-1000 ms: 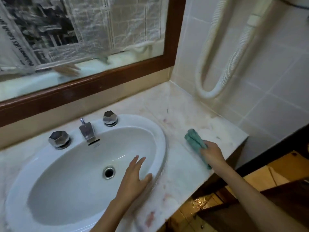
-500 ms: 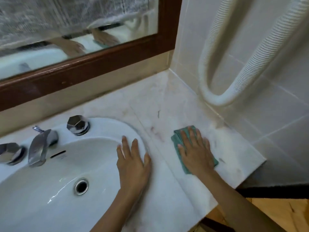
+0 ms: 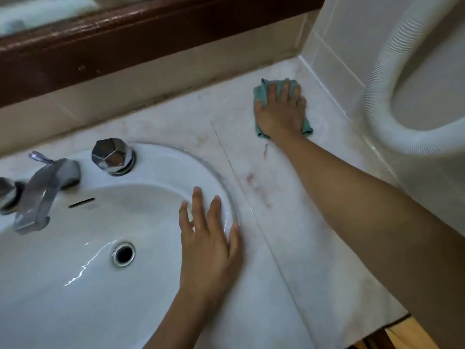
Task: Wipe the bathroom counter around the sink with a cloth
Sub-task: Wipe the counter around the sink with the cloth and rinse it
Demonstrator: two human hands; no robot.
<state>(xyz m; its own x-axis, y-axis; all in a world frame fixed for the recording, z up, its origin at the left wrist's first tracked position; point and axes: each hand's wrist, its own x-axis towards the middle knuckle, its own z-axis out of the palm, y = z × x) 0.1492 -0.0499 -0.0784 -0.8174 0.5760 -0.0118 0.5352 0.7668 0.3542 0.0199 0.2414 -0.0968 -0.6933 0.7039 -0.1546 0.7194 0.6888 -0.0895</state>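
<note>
A folded teal cloth [image 3: 260, 96] lies on the pale marble counter [image 3: 297, 222] near the back right corner. My right hand [image 3: 281, 109] presses flat on it with straight fingers, covering most of it. My left hand [image 3: 208, 245] rests flat, fingers spread, on the right rim of the white oval sink [image 3: 75, 273]. Reddish stains mark the counter between the two hands.
A chrome faucet [image 3: 42, 187] and a faceted chrome knob [image 3: 110, 156] stand at the back of the sink. A white ribbed hose [image 3: 387, 122] loops against the tiled wall on the right. A dark wooden mirror frame [image 3: 125, 39] runs along the back. The counter's front edge ends at the lower right.
My right hand has slid the cloth away from me, from the counter's front edge toward the back corner. My left hand stays on the sink rim. The view has moved closer.
</note>
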